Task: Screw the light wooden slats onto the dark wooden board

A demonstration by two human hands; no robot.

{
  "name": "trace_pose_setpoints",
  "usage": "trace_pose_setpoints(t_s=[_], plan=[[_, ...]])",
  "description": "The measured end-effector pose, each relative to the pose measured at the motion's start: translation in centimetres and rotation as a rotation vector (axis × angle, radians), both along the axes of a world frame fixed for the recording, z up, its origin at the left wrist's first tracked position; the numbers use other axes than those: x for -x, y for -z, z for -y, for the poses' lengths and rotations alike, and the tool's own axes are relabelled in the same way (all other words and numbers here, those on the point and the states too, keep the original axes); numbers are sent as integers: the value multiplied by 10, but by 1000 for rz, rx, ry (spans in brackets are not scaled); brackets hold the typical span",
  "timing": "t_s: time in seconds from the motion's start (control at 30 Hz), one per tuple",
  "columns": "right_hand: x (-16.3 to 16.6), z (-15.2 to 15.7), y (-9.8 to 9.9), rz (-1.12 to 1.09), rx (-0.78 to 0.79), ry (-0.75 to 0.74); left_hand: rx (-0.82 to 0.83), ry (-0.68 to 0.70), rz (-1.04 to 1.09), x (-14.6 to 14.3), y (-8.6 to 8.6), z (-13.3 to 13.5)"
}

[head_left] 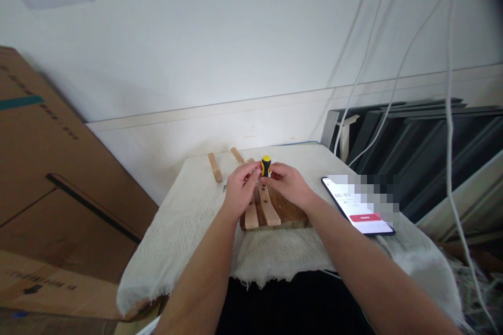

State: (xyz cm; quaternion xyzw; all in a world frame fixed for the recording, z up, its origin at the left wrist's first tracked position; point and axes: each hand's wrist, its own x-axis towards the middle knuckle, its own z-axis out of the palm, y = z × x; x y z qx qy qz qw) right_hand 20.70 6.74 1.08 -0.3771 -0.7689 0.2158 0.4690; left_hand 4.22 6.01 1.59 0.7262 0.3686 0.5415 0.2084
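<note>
Left grip and right grip pinch the upright screwdriver, apparently positioning it over the wooden strip below them, where the next move calls for steady alignment.

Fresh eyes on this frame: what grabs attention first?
The yellow-and-black handle stands upright between the left hand and right hand, over pale wooden pieces on a brown board. Next, the lit phone with its red bar lies on the white cloth at right. Brown cardboard lines the left edge.
</note>
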Motion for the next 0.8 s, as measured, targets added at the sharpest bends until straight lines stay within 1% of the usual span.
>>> trace_pose_setpoints(t_s=[0.13,0.23,0.37,0.43,0.57,0.63,0.73,0.8], plan=[[3,1,0,48,-2,-29,35,-23,48,-2,2,1],[4,4,-2,57,-2,-44,55,-46,66,-3,-1,2],[4,5,-4,52,-7,-71,-6,-73,-30,-5,-8,6],[4,5,-4,34,-1,-38,-18,-64,-69,-5,-10,8],[6,6,-3,43,62,89,9,-75,-31,-6,-7,8],[8,7,-3,64,66,115,16,-94,-41,-6,-6,7],[8,8,-4,66,19,91,25,-85,-80,-6,-6,6],[7,7,-4,60,-29,43,69,-66,-28,-6,-5,6]])
